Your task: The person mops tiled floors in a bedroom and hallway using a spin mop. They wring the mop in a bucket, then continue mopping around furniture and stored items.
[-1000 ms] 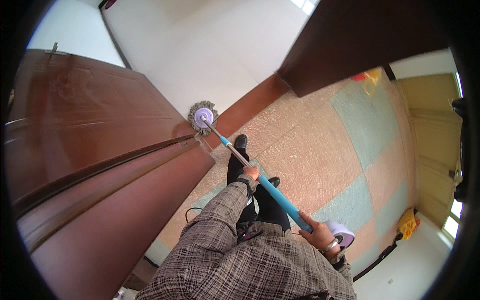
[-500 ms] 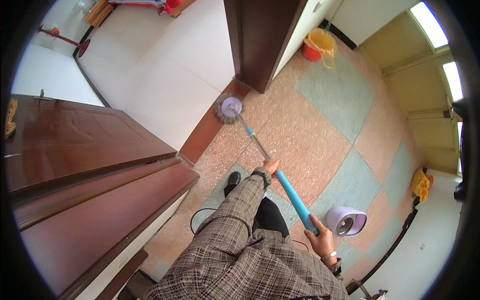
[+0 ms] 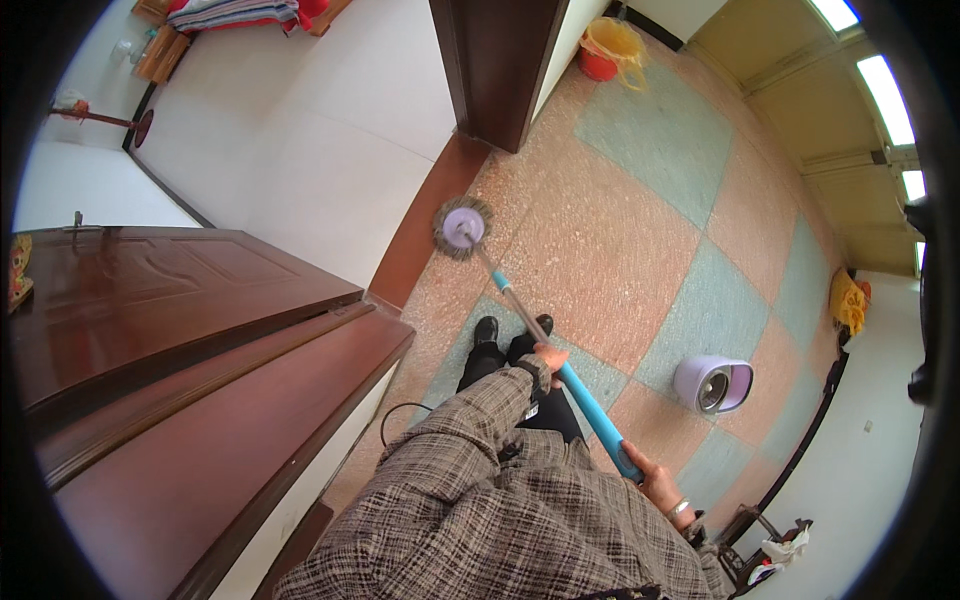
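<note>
A spin mop (image 3: 590, 402) with a blue grip and metal pole slants across the middle. Its round lilac head with grey strands (image 3: 462, 228) lies at the edge of the brown doorway threshold (image 3: 428, 215), partly on the tiled floor. My left hand (image 3: 549, 361) is closed round the pole just above the blue grip. Near the grip's top end, my right hand (image 3: 655, 480) wraps round it. To the right of that hand stands a lilac mop bucket (image 3: 713, 385) with a metal spin basket.
A brown door (image 3: 180, 300) stands at the left, and a dark door frame (image 3: 495, 70) rises beyond the mop. Far off is a red bin with a yellow liner (image 3: 605, 50). A yellow bag (image 3: 848, 302) rests by the right wall. A black cable (image 3: 390, 420) curves beside my legs.
The view has shifted forward. The mop head sits slightly nearer along the threshold, now more beside it. Both my shoes show side by side; before, only one was clearly visible.
</note>
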A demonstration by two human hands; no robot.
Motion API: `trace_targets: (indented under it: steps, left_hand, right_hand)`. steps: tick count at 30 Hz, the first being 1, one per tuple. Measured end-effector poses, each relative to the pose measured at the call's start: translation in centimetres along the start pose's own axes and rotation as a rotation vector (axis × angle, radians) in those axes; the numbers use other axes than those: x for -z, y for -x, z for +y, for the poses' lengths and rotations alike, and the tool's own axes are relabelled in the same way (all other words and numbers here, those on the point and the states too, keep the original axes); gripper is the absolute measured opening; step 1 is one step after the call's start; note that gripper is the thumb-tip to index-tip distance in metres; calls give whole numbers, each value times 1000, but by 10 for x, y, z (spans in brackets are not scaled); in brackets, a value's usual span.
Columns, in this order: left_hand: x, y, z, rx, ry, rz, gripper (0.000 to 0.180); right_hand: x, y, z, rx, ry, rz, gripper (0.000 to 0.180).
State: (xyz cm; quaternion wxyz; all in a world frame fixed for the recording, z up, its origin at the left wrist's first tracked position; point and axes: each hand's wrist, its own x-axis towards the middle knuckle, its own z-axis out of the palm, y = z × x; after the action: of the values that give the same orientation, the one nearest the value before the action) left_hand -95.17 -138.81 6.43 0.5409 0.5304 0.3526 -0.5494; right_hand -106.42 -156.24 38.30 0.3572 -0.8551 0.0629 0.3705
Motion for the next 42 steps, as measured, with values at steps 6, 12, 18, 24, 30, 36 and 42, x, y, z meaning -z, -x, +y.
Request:
trace_targets:
  steps: [6, 12, 18, 24, 30, 36, 42]
  left_hand:
    - [17, 26, -72, 140, 27, -243, 33]
    - [3, 4, -102, 85, 227, -146, 32]
    - [-82, -22, -89, 20, 163, -142, 37]
    - [-184, -40, -63, -201, -184, -53, 32]
    - [-269, -25, -48, -178, -431, -164, 29]
    - [-331, 35, -63, -45, -417, -387, 24]
    - [-363, 98, -66, 57, -545, -623, 22]
  right_hand:
    - [17, 24, -15, -51, 252, -231, 63]
    - [32, 27, -3, 32, 393, -148, 54]
    - [26, 81, 71, -12, 342, 146, 52]
    - [-9, 127, 137, -223, 156, 320, 57]
    - [-6, 182, 170, -267, 2, 483, 57]
    - [-5, 259, 157, -352, -207, 662, 57]
    - [-29, 305, 109, -538, -321, 866, 58]
